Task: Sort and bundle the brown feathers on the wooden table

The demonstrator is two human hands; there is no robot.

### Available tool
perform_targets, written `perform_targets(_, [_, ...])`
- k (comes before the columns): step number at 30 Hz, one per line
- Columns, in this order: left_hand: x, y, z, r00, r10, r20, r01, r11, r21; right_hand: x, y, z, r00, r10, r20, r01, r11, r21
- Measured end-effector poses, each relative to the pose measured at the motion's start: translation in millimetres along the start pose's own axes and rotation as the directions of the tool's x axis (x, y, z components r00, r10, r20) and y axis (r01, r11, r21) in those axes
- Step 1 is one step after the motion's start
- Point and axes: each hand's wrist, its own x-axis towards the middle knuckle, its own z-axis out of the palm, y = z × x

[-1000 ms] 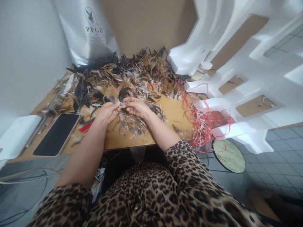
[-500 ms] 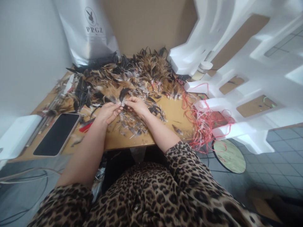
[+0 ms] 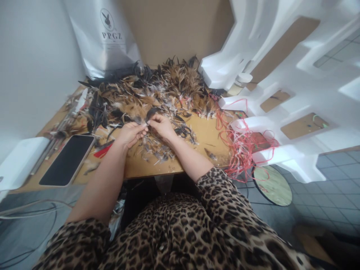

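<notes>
In the head view, hard to make out the quills of the feathers, blurred and mostly hidden by left hand and right hand. Held over the table, just in front of the pile. Tan and fluffy, with one dark and curved at right. Pinched closed on them with each grip.

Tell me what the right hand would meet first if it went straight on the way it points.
The right hand would probably meet the brown feathers pinched in the left hand first; the exact depth between them is unclear.
</notes>
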Motion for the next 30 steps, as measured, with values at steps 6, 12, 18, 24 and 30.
perform_targets(6, [1, 0, -1.0, 0.996, 0.049, -0.074, -0.049, 0.999, 0.012, 3, -25, -26, 0.998, 0.023, 0.060, -0.014, 0.990, -0.142])
perform_targets(12, [0, 4, 0.8, 0.996, 0.029, -0.083, -0.032, 0.999, -0.033, -1, -35, -78, 0.979, 0.056, 0.194, 0.044, 0.880, -0.474])
perform_targets(18, [2, 4, 0.9, 0.997, 0.022, -0.073, -0.027, 0.998, -0.064, -12, -41, -90, 0.919, 0.159, 0.361, 0.207, 0.584, -0.785])
perform_targets(24, [1, 5, 0.2, 0.997, 0.006, -0.072, -0.011, 0.997, -0.073, -10, -45, -69, 0.903, 0.294, 0.312, 0.245, 0.246, -0.938])
perform_targets(30, [1, 6, 0.1, 0.998, -0.011, -0.055, 0.004, 0.993, -0.115, 4, -53, -64, 0.893, 0.154, 0.424, 0.289, 0.525, -0.800])
